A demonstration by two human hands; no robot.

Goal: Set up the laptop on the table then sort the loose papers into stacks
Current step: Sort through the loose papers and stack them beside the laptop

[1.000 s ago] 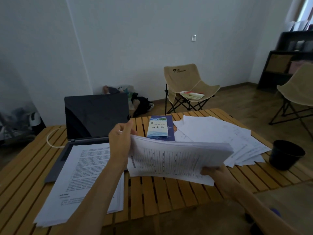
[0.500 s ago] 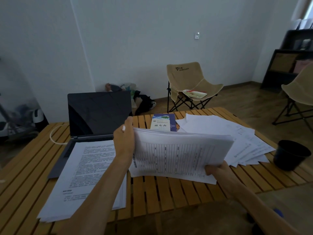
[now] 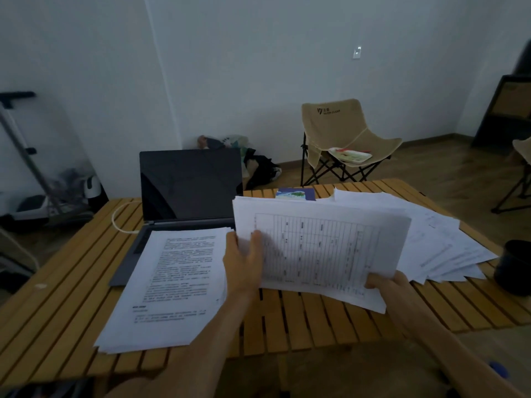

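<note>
A thick sheaf of papers [image 3: 321,242] with a printed table on top is held tilted above the slatted wooden table [image 3: 63,285]. My left hand [image 3: 244,259] grips its left edge, thumb on the top sheet. My right hand [image 3: 388,285] grips its lower right corner. An open laptop [image 3: 189,185] with a dark screen stands at the back left. A stack of text pages [image 3: 175,285] lies over its keyboard and the table's front. Loose sheets [image 3: 439,242] are fanned out at the right.
A blue booklet [image 3: 296,194] peeks out behind the held sheaf. A black cup [image 3: 514,265] stands at the table's right edge. A white cable [image 3: 120,216] loops left of the laptop. A beige folding chair [image 3: 342,133] stands beyond the table.
The held sheaf has tipped up so its top page faces me more. My left hand slid down its left edge. The view has shifted to the left.
</note>
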